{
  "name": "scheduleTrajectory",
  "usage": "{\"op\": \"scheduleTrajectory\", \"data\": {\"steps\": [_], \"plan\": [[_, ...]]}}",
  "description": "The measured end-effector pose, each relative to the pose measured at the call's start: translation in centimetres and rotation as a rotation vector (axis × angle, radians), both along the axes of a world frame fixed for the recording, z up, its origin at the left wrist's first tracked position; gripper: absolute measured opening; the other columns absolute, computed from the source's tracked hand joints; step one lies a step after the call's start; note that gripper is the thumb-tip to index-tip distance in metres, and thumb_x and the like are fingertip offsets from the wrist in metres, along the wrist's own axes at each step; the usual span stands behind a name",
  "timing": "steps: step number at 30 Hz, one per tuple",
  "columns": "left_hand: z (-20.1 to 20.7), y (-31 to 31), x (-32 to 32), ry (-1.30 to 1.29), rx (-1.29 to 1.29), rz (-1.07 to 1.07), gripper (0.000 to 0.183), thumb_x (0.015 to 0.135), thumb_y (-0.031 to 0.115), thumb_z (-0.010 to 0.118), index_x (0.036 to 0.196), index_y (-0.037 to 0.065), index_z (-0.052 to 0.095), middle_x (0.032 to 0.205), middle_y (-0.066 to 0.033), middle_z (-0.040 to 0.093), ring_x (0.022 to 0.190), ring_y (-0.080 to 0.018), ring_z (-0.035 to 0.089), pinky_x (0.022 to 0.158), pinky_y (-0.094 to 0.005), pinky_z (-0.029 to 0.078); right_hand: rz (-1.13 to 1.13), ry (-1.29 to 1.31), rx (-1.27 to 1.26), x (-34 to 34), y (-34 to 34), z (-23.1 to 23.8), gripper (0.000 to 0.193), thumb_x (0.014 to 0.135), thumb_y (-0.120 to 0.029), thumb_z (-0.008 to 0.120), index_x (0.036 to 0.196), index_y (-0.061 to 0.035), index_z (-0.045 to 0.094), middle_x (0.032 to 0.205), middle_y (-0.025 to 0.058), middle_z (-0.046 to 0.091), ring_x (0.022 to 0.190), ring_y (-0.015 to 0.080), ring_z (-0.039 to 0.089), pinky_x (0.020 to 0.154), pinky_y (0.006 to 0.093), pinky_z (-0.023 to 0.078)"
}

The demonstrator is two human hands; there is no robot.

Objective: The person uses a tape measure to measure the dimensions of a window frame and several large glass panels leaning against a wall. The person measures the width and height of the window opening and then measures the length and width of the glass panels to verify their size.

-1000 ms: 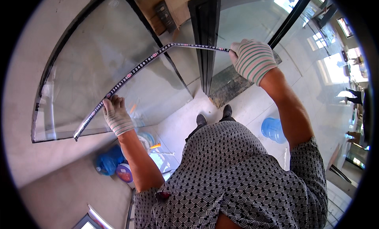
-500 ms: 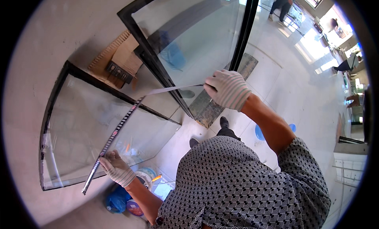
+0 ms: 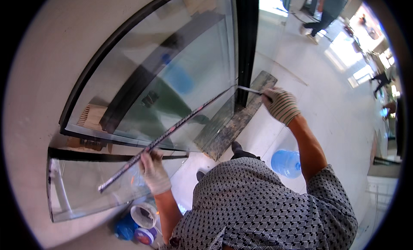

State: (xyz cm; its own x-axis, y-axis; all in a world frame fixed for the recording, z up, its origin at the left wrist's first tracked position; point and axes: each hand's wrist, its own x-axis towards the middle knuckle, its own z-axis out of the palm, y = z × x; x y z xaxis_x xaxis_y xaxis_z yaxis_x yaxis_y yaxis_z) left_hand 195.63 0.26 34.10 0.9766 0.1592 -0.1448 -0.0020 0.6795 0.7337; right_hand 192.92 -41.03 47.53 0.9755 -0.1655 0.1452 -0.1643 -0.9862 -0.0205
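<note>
A clear blue water jug [image 3: 285, 163] rested on the pale floor [image 3: 337, 116]. A white bucket [image 3: 137, 214] stood just beside a purple-and-white tub [image 3: 145, 236]. Farther off, at upper right, a person [image 3: 333, 8] wore dark trousers [image 3: 322, 24].

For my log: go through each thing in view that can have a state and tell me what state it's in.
Tape measure: drawn out, bent near its right end.
Left hand: gloved, fingers at the tape measure, grip unclear.
Right hand: gloved, closed on the tape measure.
Larger glass panel: see-through, dark-framed, standing.
Lower glass panel: see-through, dark-edged.
Dark slab: lying flat, surface worn.
White bucket: open-topped.
Blue bottle: see-through, on the floor.
</note>
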Motion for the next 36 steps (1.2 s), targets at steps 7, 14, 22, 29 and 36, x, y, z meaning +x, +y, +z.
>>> {"op": "scheduleTrajectory", "data": {"steps": [7, 14, 22, 29, 36], "plan": [[1.3, -10.7, 4.8, 0.076, -0.079, 0.026, 0.018, 0.093, 0.024, 0.066, 0.097, 0.006, 0.065, 0.087, -0.0083, 0.067, 0.076, -0.0190, 0.061, 0.074, -0.0376, 0.051, -0.046, -0.003, 0.075, 2.2, -8.6, 1.2, 0.020, 0.089, -0.025, 0.057, 0.087, -0.0060, 0.063, 0.085, 0.0173, 0.062, 0.080, 0.0403, 0.059, 0.071, 0.0478, 0.047], [2.9, -14.9, 6.6, 0.041, -0.036, -0.013, 0.024, 0.094, 0.031, 0.064, 0.091, 0.007, 0.067, 0.087, -0.0059, 0.069, 0.074, -0.0149, 0.064, 0.073, -0.0327, 0.053, -0.037, 0.002, 0.176, 4.0, -12.7, 1.0, 0.024, 0.092, -0.028, 0.058, 0.092, -0.0053, 0.066, 0.081, 0.0170, 0.062, 0.074, 0.0367, 0.060, 0.068, 0.0424, 0.047], [4.6, -19.4, 9.0, 0.050, -0.029, -0.107, 0.023, 0.094, 0.027, 0.064, 0.094, 0.004, 0.068, 0.087, -0.0088, 0.069, 0.068, -0.0154, 0.064, 0.068, -0.0320, 0.054, -0.120, -0.013, 0.178, 4.1, -16.0, 1.2, 0.028, 0.093, -0.030, 0.057, 0.089, -0.0024, 0.064, 0.081, 0.0192, 0.062, 0.073, 0.0381, 0.059, 0.068, 0.0421, 0.047], [5.5, -22.4, 9.6, 0.044, -0.024, -0.120, 0.020, 0.093, 0.022, 0.067, 0.095, 0.003, 0.064, 0.090, -0.0118, 0.068, 0.069, -0.0163, 0.060, 0.069, -0.0319, 0.053, -0.118, 0.010, 0.082, 4.6, -18.2, 1.8, 0.028, 0.091, -0.031, 0.054, 0.085, -0.0043, 0.062, 0.083, 0.0214, 0.062, 0.078, 0.0421, 0.059, 0.069, 0.0485, 0.046], [6.1, -24.2, 9.8, 0.044, 0.003, -0.117, 0.029, 0.089, 0.030, 0.070, 0.101, 0.004, 0.070, 0.091, -0.0085, 0.071, 0.071, -0.0143, 0.065, 0.069, -0.0306, 0.056, -0.204, 0.085, 0.087, 5.1, -18.6, 4.2, 0.027, 0.091, -0.032, 0.051, 0.089, -0.0092, 0.065, 0.082, 0.0161, 0.065, 0.079, 0.0371, 0.062, 0.072, 0.0473, 0.049]]}}
